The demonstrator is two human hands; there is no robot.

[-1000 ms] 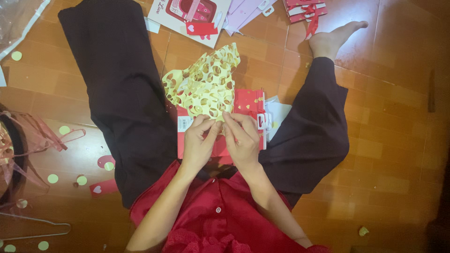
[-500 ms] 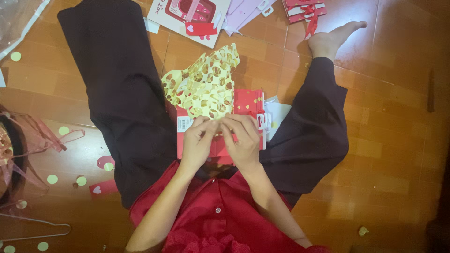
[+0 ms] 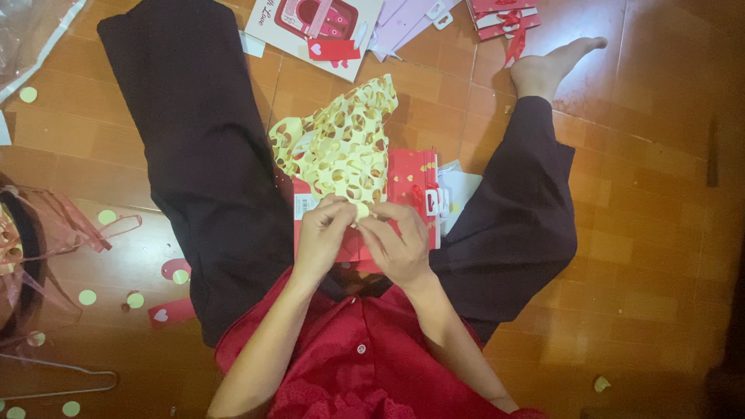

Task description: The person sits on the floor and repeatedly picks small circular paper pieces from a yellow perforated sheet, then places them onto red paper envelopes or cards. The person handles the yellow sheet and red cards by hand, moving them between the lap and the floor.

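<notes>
Both hands, left hand and right hand, meet as before over the red card on the floor; fingers pinch the yellow sheet at its 6 o'clock edge, little changed since earlier.

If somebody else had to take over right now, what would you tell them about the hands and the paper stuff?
Left hand: grip pinched on the lower edge of the pale yellow punched sheet.
Right hand: grip pinched on the same edge, beside the left, at a small yellow cut-out piece.
The sheet stands up over the lap, full of holes. Under it lies a red card pack between the legs.
Done: most of the sheet is already punched out; loose yellow rounds lie on the tiled floor on the left.
Left: the piece at the fingertips is not clearly free yet. More card packs lie ahead on the floor.
</notes>
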